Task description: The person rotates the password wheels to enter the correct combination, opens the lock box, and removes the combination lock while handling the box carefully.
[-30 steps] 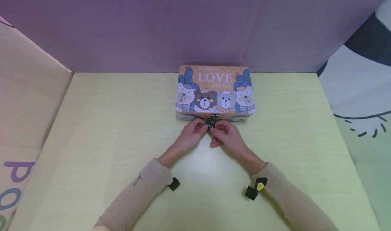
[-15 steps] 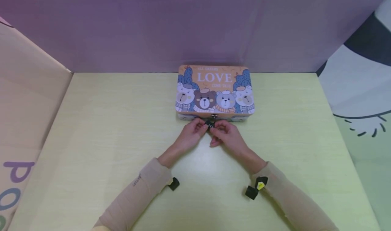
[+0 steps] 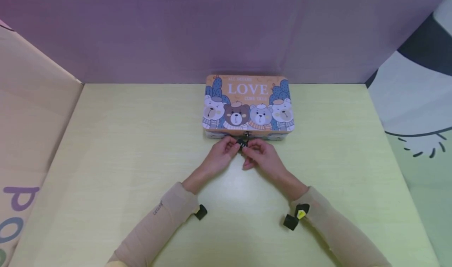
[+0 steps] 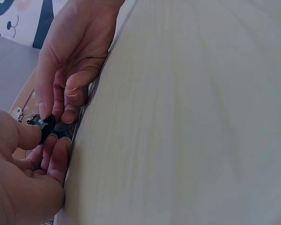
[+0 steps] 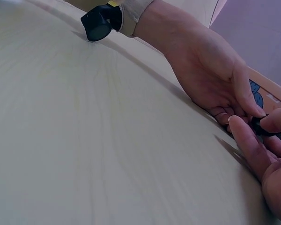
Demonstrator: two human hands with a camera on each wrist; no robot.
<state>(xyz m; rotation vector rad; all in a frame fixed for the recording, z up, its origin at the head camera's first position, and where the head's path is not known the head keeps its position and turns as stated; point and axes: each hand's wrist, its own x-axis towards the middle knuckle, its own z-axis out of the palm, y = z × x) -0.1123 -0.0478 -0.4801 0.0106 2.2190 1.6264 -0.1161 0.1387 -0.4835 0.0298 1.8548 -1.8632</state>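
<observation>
The work in hand is at a small black padlock (image 3: 242,143), apparently a combination type from the pale marks along its body, which sits just in front of the metal clasp (image 3: 247,134) on the near side of a rectangular tin box (image 3: 248,92). The box stands at the far side of the table (image 3: 141,141), a little right of the middle, its lid printed with bears and the word LOVE. The left hand (image 3: 221,155) pinches the padlock's left end between thumb and curled fingers; the right hand (image 3: 267,160) pinches its right end with thumb and forefinger, the remaining fingers loosely bent beneath. As to progress, the lid lies closed and the padlock is already at the clasp with both hands on it, so I judge the work to be midway, in the fine handling of the lock. Whether the shackle is threaded through the clasp or released cannot be told, because the fingers cover much of it, and the dial figures are too small to read. Whatever remains to be done with the lock seems unfinished while both hands grip it.
</observation>
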